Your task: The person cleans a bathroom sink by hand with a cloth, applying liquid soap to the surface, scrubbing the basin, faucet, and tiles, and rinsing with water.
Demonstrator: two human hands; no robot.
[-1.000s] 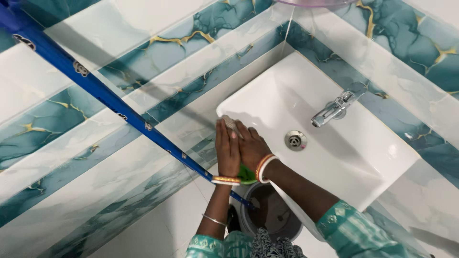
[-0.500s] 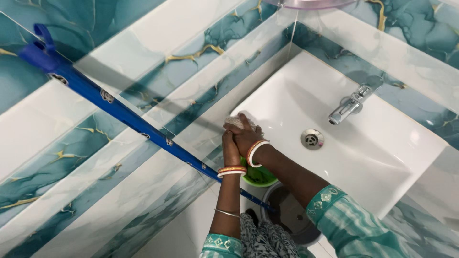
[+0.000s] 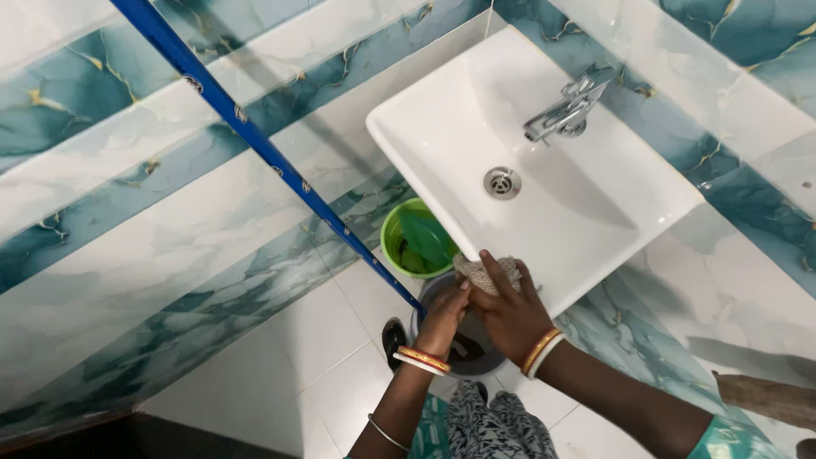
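A white wall-mounted sink (image 3: 595, 212) with a chrome tap (image 3: 563, 112) and a round drain (image 3: 502, 182) fills the upper right. My right hand (image 3: 508, 310) presses a beige scrub cloth (image 3: 484, 272) against the sink's near front edge. My left hand (image 3: 444, 316) is beside it with fingers curled, touching the same cloth from below. Both wrists wear orange and white bangles.
A green bucket (image 3: 393, 246) with a green mug inside stands on the floor under the sink, next to a dark grey bucket (image 3: 476, 357). A blue mop handle (image 3: 255, 136) leans diagonally against the marbled teal and white tiled wall (image 3: 127, 212). White floor tiles (image 3: 314, 374) lie below.
Both hands moved with the cloth from the sink's far left corner along the rim to its near front edge. The view shifted, uncovering the green bucket.
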